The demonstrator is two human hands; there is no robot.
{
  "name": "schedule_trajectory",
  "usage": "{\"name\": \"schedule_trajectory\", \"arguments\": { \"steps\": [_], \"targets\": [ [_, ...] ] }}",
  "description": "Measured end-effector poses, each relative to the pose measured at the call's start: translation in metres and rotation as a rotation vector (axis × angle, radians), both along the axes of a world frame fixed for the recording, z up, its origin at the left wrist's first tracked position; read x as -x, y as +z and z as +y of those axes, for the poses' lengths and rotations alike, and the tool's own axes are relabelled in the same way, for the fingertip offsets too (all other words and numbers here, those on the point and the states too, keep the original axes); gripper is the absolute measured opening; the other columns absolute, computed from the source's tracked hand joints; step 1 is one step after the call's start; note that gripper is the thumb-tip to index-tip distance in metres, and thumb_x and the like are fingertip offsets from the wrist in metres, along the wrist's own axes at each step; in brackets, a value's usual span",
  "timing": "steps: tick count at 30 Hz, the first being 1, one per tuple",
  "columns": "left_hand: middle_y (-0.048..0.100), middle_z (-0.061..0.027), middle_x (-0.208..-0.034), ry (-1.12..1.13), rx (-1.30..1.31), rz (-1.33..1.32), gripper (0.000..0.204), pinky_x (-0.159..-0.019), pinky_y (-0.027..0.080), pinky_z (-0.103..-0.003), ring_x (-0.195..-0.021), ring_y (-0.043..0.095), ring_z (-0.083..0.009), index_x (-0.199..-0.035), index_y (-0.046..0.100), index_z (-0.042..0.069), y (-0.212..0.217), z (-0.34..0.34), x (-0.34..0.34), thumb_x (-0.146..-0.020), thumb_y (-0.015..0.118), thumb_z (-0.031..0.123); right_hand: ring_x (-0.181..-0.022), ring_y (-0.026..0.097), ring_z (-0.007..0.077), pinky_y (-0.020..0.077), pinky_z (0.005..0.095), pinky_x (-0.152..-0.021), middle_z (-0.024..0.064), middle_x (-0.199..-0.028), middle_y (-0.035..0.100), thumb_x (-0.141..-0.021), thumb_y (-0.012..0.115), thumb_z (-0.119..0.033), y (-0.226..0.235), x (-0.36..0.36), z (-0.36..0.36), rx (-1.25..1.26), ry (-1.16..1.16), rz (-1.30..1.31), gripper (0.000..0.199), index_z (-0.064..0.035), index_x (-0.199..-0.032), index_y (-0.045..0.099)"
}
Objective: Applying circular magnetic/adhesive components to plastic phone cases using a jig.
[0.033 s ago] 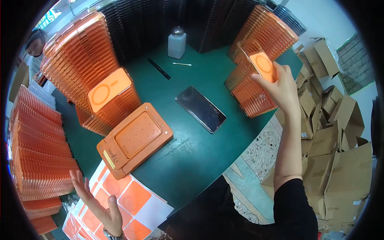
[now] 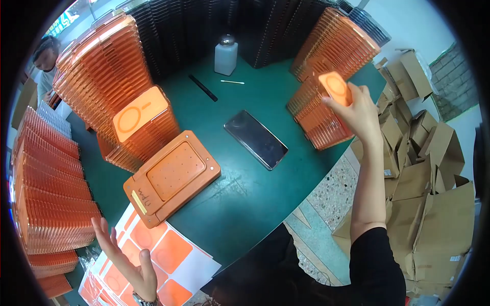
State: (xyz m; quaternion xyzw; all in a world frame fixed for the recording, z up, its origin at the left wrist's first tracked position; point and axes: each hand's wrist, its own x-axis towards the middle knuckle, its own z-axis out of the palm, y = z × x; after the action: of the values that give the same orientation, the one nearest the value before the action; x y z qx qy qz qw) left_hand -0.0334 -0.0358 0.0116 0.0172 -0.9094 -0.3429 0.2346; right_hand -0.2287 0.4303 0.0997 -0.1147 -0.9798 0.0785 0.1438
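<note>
Green table (image 2: 245,199) — right hand (image 2: 360,115) grips orange tray (image 2: 334,86) above right stack (image 2: 321,122); left hand (image 2: 125,260) open over sticker sheets (image 2: 173,255).

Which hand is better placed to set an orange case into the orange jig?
Right, probably. The right hand already holds an orange case; the left hand is empty over the sticker sheets, though nearer the jig.

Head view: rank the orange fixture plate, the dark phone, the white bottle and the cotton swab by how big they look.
1. Orange fixture plate, largest.
2. Dark phone.
3. White bottle; it stands farther from the camera, so its true size is unsure.
4. Cotton swab, smallest.
</note>
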Motion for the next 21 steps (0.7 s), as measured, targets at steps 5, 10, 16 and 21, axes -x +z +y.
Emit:
{"name": "schedule_trajectory", "arguments": {
  "steps": [5,10,16,21],
  "targets": [
    [0.022,-0.0160,-0.167,0.041,0.083,-0.034,0.076,-0.118,0.031,-0.054,-0.150,0.030,-0.0366,-0.160,0.024,0.004,-0.010,-0.005,-0.036,-0.094,0.062,0.014,-0.102,0.067,0.0363,0.0525,0.0441,-0.090,0.0194,-0.110,0.062,-0.072,0.077,-0.066,-0.009,-0.013,0.010,-0.032,0.002,-0.088,0.080,-0.0006,-0.116,0.066],
    [0.024,-0.0220,-0.165,0.017,0.002,-0.228,0.086,-0.120,0.026,-0.051,-0.152,0.025,-0.0398,-0.158,0.023,-0.002,-0.025,-0.008,-0.089,-0.084,0.068,-0.001,-0.108,0.065,0.0377,0.0505,0.0450,-0.094,0.0213,-0.110,0.062,-0.073,0.077,-0.068,-0.019,-0.019,0.015,-0.085,0.075,-0.063,0.080,-0.0003,-0.114,0.065],
    [0.041,-0.0247,-0.155,0.063,0.035,-0.424,0.090,-0.119,0.028,-0.052,-0.146,0.035,-0.0442,-0.153,0.034,-0.004,-0.031,0.014,-0.124,-0.081,0.083,0.020,-0.116,0.062,0.0274,0.0489,0.0379,-0.099,0.0180,-0.138,0.060,-0.089,0.077,-0.027,-0.006,-0.048,-0.013,0.144,0.504,0.257,0.059,0.0021,-0.137,0.058],
    [0.043,-0.0215,-0.156,0.117,0.202,-0.497,0.099,-0.121,0.022,-0.055,-0.148,0.035,-0.0400,-0.154,0.032,-0.003,-0.053,0.012,-0.142,-0.079,0.086,0.032,-0.112,0.067,0.0337,0.0528,0.0436,-0.099,0.0139,-0.121,0.068,-0.075,0.084,-0.020,-0.076,-0.129,-0.190,0.490,1.457,-0.191,0.046,-0.0018,-0.115,0.070]
  ]
}}
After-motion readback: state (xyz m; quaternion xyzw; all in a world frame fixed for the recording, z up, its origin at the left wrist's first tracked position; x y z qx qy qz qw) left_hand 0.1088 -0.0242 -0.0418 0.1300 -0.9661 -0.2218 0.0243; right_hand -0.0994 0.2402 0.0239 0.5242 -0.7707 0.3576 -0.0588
